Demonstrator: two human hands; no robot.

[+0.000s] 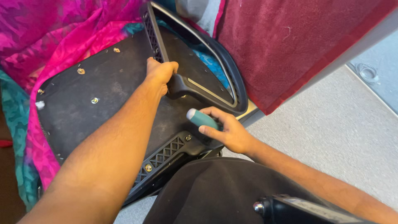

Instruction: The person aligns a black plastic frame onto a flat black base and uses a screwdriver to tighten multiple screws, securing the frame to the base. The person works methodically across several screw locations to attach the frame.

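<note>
While the left hand [161,74] clamps the black armrest [199,85] against the upturned chair seat [103,103], the right hand [228,132] wraps a teal-handled screwdriver [202,119] at the bracket [166,153]; fastening step, apparently. Next: tip seated squarely.

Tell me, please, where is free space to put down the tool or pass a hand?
Bare grey floor lies right of the right hand, below the red towel. The seat underside is bare between its screws, left of the left forearm. It is crowded around the armrest, where the left hand grips and the screwdriver works.
</note>
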